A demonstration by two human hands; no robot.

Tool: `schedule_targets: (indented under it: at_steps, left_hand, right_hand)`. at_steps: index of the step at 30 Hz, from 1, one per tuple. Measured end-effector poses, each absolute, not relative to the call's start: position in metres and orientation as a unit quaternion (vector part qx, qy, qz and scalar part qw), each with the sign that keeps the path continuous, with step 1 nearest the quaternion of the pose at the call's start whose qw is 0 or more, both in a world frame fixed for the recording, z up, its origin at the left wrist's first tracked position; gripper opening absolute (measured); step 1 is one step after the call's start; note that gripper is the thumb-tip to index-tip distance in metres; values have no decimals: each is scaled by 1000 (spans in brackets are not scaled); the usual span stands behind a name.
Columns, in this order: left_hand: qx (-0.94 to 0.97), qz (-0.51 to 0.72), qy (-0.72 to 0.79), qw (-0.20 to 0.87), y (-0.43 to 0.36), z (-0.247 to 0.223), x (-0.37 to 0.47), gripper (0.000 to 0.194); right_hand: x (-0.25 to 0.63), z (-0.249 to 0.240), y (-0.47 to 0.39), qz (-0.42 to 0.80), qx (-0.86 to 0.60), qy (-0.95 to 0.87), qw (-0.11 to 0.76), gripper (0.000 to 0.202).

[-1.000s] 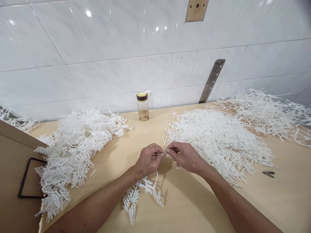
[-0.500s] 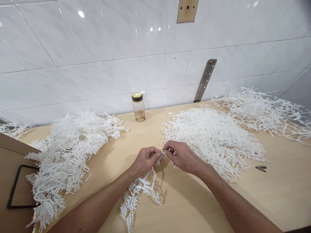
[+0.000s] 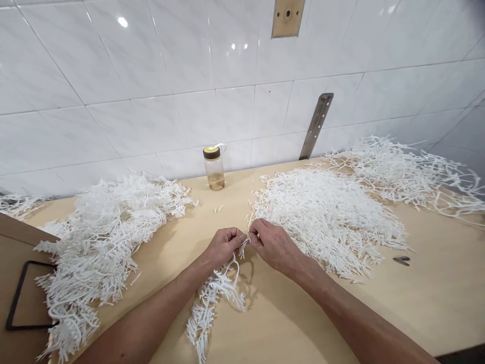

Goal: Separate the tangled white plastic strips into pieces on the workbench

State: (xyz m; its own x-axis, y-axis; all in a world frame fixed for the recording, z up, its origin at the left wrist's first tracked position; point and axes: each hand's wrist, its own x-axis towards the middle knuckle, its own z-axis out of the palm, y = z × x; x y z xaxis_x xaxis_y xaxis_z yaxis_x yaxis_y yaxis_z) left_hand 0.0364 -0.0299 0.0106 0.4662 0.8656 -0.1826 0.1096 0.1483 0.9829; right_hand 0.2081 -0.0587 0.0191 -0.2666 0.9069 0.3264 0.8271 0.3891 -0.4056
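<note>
My left hand (image 3: 223, 246) pinches the upper end of a white branching plastic strand (image 3: 215, 293), whose lower part hangs to the table beneath the wrist. Touching the same end from the right is my right hand (image 3: 271, 243), thumb and fingers pressed together on a small tip of it. The fingertips of both hands nearly meet. A large pile of short loose white pieces (image 3: 322, 217) lies just beyond and right of my right hand. To the left is a heap of white branched clusters (image 3: 106, 237).
A bottle (image 3: 214, 169) with some liquid stands near the tiled wall. Long bare white stems (image 3: 409, 172) lie at the back right. Small dark snips (image 3: 401, 261) rest at the right. A brown box or panel (image 3: 22, 283) with a black handle is at the left edge.
Both hands have shifted slightly left in the picture, along with the whole scene. My right fingers have closed further round the strand's tip.
</note>
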Motion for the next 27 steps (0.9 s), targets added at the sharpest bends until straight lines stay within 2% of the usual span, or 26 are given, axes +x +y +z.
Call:
schedule_targets:
  at_steps: [5,9,15,21,27]
  left_hand:
    - [575,321,403,636,-30,11,35,45]
    - [633,331,376,590,-38,12,38,43]
    - [624,406,397,538,-42,1,44,33]
    - [652,430,415,465,-44,-1,44,25]
    - [649,430,412,474,-42,1,41,23]
  right_hand:
    - [207,18,-54,88,-580,-747,314,12]
    - [231,22,-46,54,-659,-654,367,10]
    - [252,32,-45,30,-650,-607,455,13]
    - [232,35,-53,179,-610,-662,396,24]
    - [219,32,-62,368,-553,-675,323,30]
